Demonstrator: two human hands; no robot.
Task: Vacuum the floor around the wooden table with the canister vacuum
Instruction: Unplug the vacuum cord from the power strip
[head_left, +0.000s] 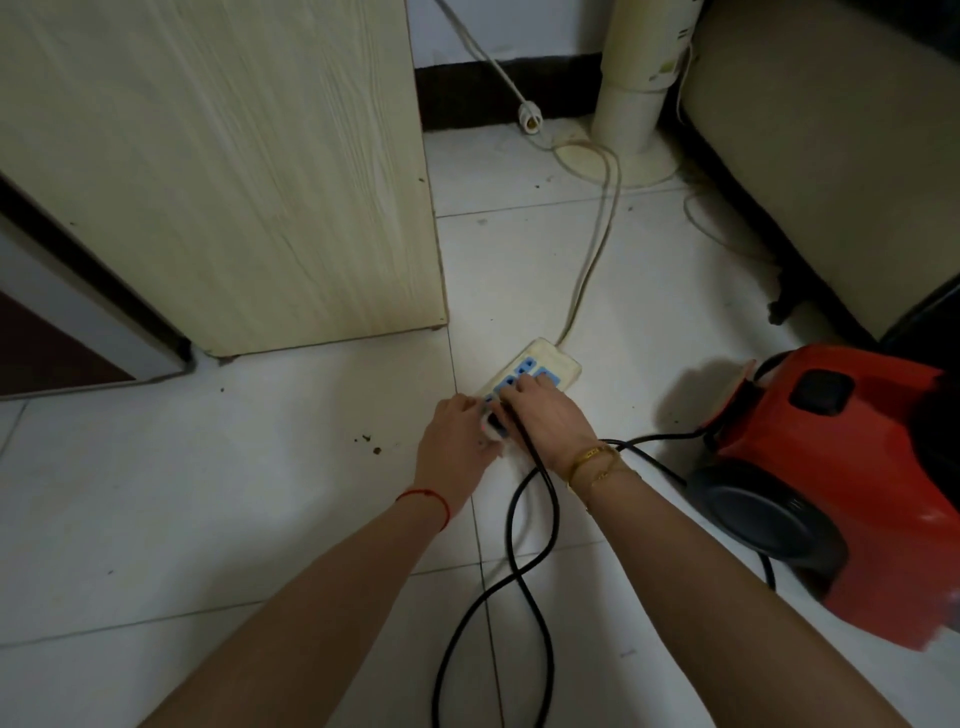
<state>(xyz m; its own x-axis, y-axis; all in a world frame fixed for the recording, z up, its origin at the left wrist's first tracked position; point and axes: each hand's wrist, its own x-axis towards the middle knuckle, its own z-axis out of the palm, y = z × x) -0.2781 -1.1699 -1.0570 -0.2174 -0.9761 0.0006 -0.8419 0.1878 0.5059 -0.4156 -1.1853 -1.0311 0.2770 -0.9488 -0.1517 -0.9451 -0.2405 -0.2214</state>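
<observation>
Both hands are meeting at the cream power strip (530, 376) on the tiled floor (260, 493) — the left hand (457, 434) bracing its near end, the right hand (543, 415) gripping the black plug (500, 422). The red canister vacuum (826, 483) is sitting just to the right, its black cord (511, 561) looping across the tiles.

Head camera, looking steeply down at a tiled floor (260, 519).
We see from head height, facing forward and down, close over our hands: left hand (457, 436), right hand (545, 415), forearms reaching up from the lower edge.
</observation>
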